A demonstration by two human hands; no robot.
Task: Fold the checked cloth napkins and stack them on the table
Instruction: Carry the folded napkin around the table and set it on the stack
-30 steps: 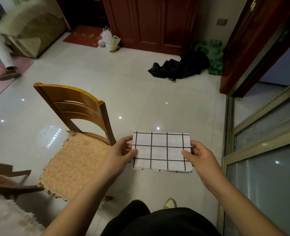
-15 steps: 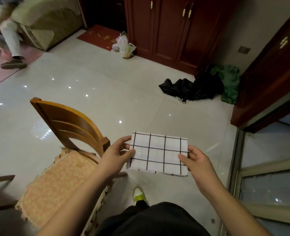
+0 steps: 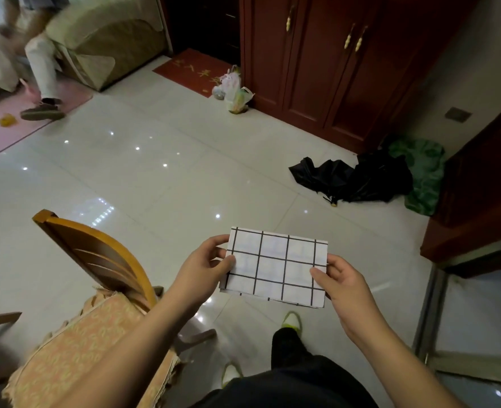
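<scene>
Napkin [image 3: 275, 267] beside chair [image 3: 96, 260], above floor [image 3: 155, 187]

1. Checked napkin [image 3: 275, 267], folded: one, held between both hands.
2. Hands: two, left hand [image 3: 203, 267], right hand [image 3: 342, 282].
3. Wooden chair [image 3: 96, 290]: one, left of the hands.
4. Black umbrella [image 3: 352, 179]: one, beyond the hands.

Napkin [image 3: 275, 267] sits frame centre-low between your hands; chair [image 3: 96, 290] lower left, umbrella [image 3: 352, 179] right of centre, cabinet [image 3: 331, 60] along the top.
</scene>
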